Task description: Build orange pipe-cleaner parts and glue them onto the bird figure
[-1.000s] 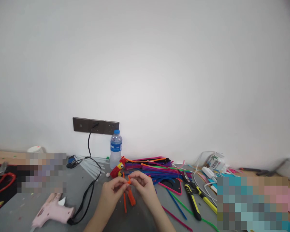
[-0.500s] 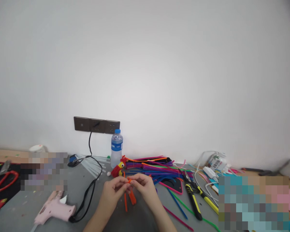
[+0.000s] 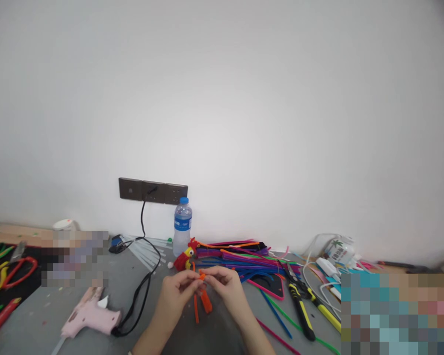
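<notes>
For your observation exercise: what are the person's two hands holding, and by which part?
Both the left hand and right hand pinch one fuzzy orange pipe cleaner piece at its top end, fingertips meeting there; its lower strands hang free below.

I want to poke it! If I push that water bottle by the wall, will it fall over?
Probably yes. The water bottle stands tall and narrow, so a high push would likely tip it. Being round, it might then roll across the table.
</notes>
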Tool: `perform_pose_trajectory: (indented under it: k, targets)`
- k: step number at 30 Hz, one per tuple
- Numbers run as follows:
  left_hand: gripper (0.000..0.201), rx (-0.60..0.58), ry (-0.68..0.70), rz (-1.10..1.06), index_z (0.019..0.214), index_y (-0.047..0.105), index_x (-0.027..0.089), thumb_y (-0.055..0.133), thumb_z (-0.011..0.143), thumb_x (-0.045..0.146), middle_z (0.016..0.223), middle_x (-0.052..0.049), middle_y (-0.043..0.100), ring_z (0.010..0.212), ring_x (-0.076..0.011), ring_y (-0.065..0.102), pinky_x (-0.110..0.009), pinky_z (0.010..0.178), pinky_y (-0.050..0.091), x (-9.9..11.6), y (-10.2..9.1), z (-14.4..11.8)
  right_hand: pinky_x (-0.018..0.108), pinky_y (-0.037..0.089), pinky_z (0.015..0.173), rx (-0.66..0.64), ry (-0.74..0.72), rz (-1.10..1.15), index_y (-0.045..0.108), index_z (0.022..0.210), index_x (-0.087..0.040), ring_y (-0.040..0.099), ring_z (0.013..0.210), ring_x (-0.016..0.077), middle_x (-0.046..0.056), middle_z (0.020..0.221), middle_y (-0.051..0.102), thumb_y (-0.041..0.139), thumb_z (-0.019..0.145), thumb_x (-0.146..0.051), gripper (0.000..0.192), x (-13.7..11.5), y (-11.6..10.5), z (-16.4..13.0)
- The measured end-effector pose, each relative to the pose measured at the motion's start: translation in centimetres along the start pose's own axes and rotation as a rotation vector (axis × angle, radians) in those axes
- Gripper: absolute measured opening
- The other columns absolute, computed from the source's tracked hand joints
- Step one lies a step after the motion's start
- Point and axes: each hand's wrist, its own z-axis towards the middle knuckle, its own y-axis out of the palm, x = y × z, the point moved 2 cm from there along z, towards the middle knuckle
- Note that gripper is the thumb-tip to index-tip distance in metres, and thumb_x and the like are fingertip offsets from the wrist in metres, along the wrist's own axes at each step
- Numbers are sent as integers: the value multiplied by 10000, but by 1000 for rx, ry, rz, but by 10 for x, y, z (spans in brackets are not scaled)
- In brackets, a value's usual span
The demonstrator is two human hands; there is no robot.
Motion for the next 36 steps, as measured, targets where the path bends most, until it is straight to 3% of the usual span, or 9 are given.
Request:
perform_pose_trajectory:
  k: [11, 19, 24, 32, 36]
  targets:
    - [174, 24, 24, 54, 751, 735, 168, 657, 771, 322, 644, -47, 777, 595, -211, 730, -241, 589, 574, 4, 0, 0, 353, 531, 724, 30, -82, 35, 796, 741, -222, 675, 777, 247, 79, 793, 757, 805, 649, -369, 174, -7, 3, 0]
    - [245, -16, -20, 0, 753, 728, 159, 637, 800, 382, 651, -54, 768, 610, -209, 718, -258, 614, 570, 1, 2, -1, 333, 506, 737, -35, -84, 31, 792, 815, -227, 648, 791, 226, 67, 828, 733, 782, 686, -300, 149, -8, 0, -3]
    - [265, -39, -36, -56, 747, 728, 150, 658, 789, 403, 655, -57, 766, 603, -200, 711, -251, 603, 564, 1, 4, -1, 293, 491, 703, -6, -73, 167, 771, 689, -235, 624, 770, 198, 42, 789, 696, 800, 654, -277, 62, -9, 5, -3]
    - [248, -41, -35, -74, 741, 698, 162, 675, 773, 407, 639, -45, 761, 600, -203, 716, -257, 588, 574, 4, 6, -2, 290, 479, 696, 9, 18, 229, 768, 754, -211, 604, 755, 191, 38, 798, 680, 811, 644, -323, 163, -6, 6, -5]
    - [218, -20, -22, -43, 743, 706, 164, 666, 781, 375, 647, -45, 767, 597, -203, 719, -249, 585, 572, 6, 5, -1, 300, 481, 675, 29, -17, 88, 758, 763, -201, 605, 724, 197, 44, 764, 671, 801, 660, -387, 217, -9, 3, -4]
